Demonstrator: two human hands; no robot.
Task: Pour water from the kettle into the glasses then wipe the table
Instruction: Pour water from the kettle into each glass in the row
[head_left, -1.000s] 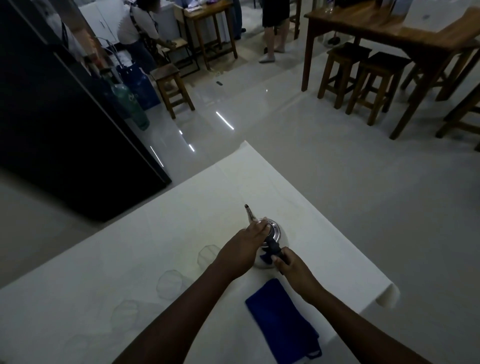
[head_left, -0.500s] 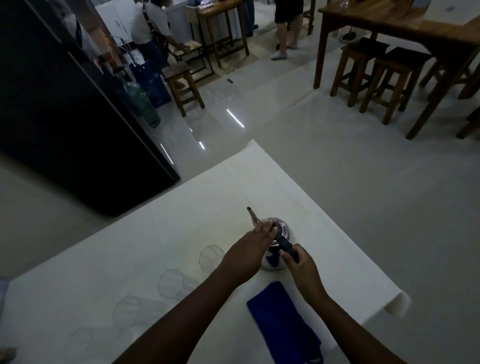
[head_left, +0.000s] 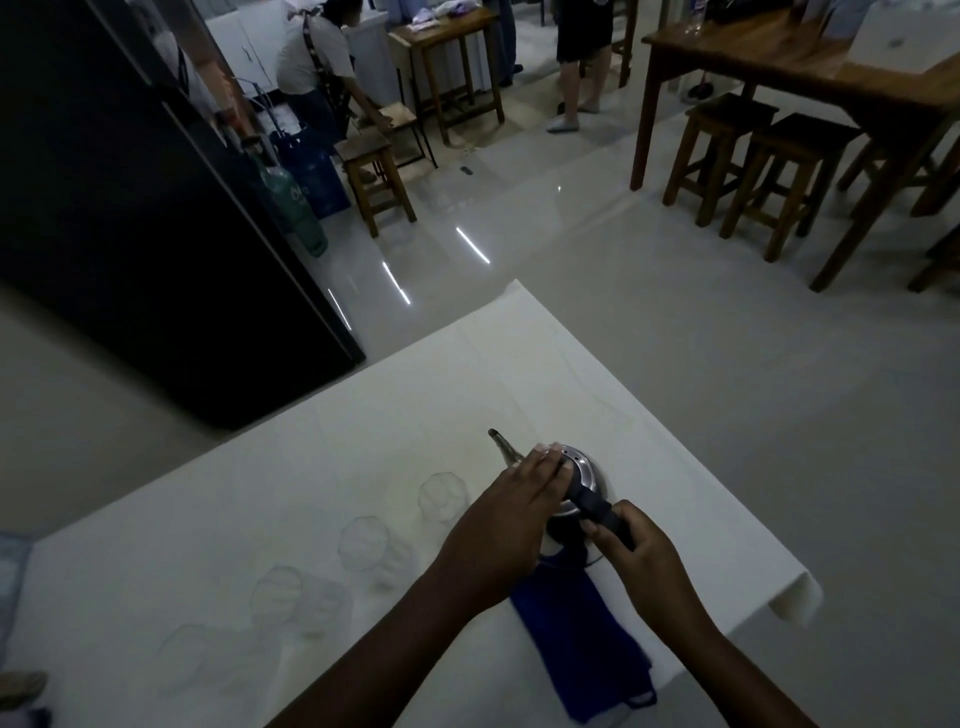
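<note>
A small steel kettle with a thin spout stands on the white table. My left hand lies flat on its lid. My right hand grips the kettle's black handle from the near side. Several clear glasses stand in a diagonal row left of the kettle; the nearest to it is a glass, then a second glass and a third glass. A blue cloth lies on the table just in front of the kettle, under my forearms.
The table's right corner drops to a pale tiled floor. A tall black cabinet stands at left. Wooden stools and a wooden table stand far right. Two persons stand at the back.
The view has shifted slightly; both hands stay on the kettle, which still stands on the table.
</note>
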